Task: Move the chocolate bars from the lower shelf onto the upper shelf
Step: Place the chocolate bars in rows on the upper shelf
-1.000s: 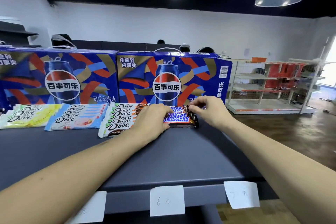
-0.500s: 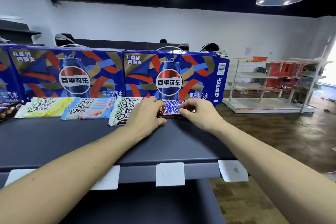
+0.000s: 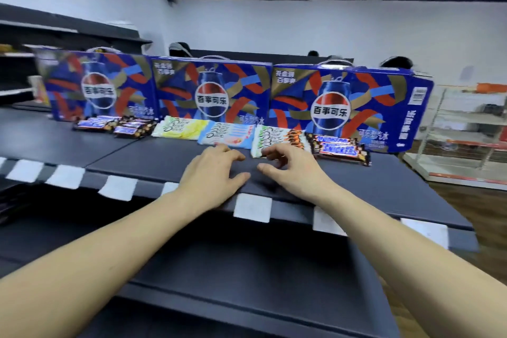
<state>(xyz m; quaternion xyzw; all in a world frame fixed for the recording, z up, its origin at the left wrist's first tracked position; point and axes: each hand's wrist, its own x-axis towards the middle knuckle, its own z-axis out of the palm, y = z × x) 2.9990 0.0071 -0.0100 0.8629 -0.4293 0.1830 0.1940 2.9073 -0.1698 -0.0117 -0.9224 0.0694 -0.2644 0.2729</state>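
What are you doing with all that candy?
A person is stocking chocolate bars on a dark upper shelf. Both hands, the left hand and the right hand, hover over the shelf holding nothing. A Snickers stack lies at the right end of a row of Dove bars, in front of Pepsi boxes.

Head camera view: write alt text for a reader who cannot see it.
Two empty hands, left hand and right hand, hover over the dark upper shelf, fingers loosely curled. Behind them, Snickers bars and Dove bars lie in a row before three blue Pepsi boxes. White price tags line the shelf edge.
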